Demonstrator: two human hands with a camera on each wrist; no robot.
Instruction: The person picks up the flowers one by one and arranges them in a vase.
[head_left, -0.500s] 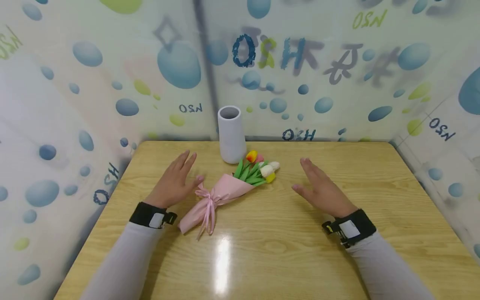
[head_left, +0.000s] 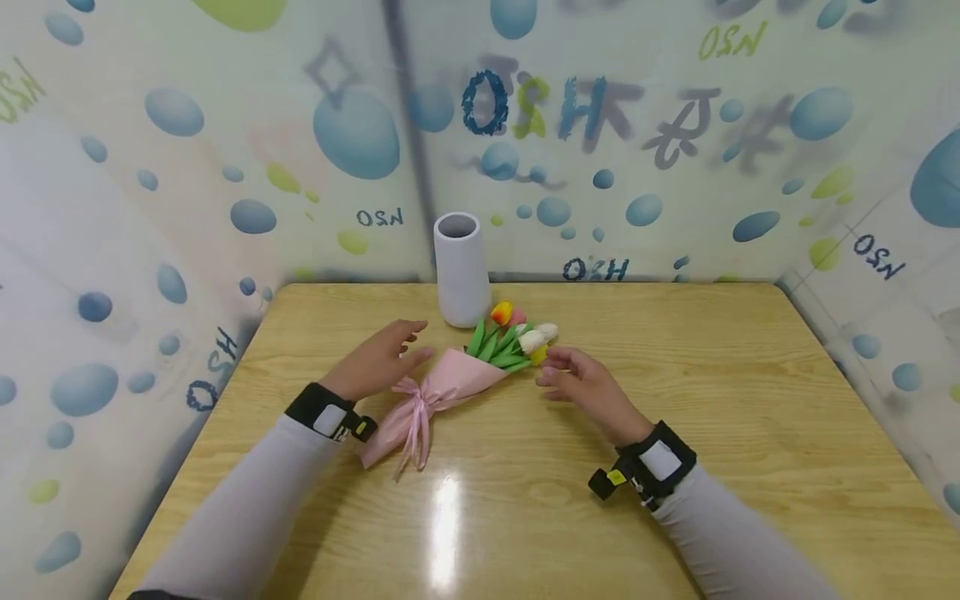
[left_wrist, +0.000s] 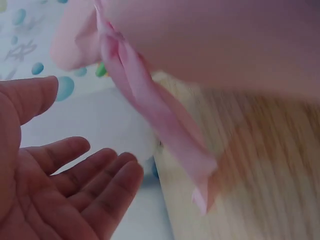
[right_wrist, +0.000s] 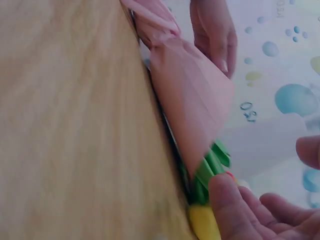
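Observation:
A bouquet of tulips [head_left: 495, 350] in pink wrapping paper [head_left: 459, 377] lies slantwise on the wooden table, its blooms toward the back right. Pink ribbon [head_left: 420, 408] ties the wrap at its middle. My left hand [head_left: 375, 362] hovers beside the paper's left side, fingers loosely bent, holding nothing. At the flower end is my right hand [head_left: 588, 387], its fingertips close by the yellow and white blooms. In the right wrist view, those fingers [right_wrist: 227, 200] overlap the green leaves [right_wrist: 212, 165]. Just behind the bouquet a white vase [head_left: 462, 275] stands upright.
The wooden table [head_left: 712, 358] reaches back to a wall [head_left: 285, 150] patterned with blue and green drops and lettering. More patterned wall rises along the left and right sides. Each wrist wears a black strap with a small camera.
Both hands have moved inward toward the bouquet, the right one farther, from open table to beside the blooms. Their fingers have bent a little more. Bouquet and vase stay put.

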